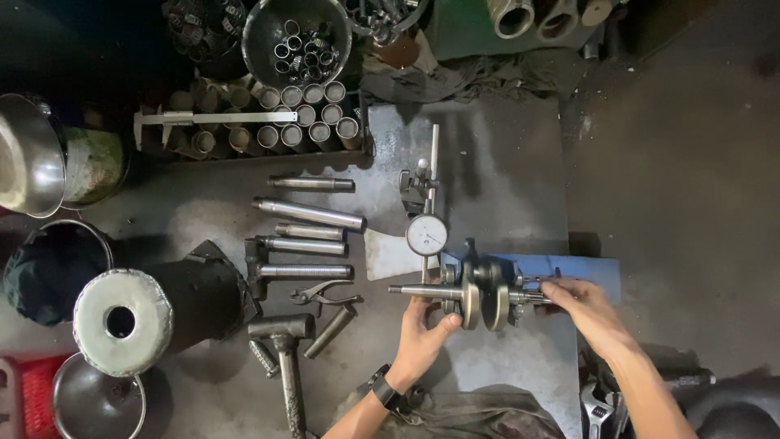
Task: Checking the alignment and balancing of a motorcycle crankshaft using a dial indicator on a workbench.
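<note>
Crankshaft [481, 294] beneath dial gauge [426, 235], seemingly touching

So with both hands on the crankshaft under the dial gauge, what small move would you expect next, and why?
Probably a slow turn of the crankshaft, as a judgement. It lies sideways on the blue stand, the left hand cups its left flywheel from below, the right hand pinches its right shaft end, and the dial gauge sits just above the left shaft. Whether the gauge tip touches the shaft cannot be told.
</note>
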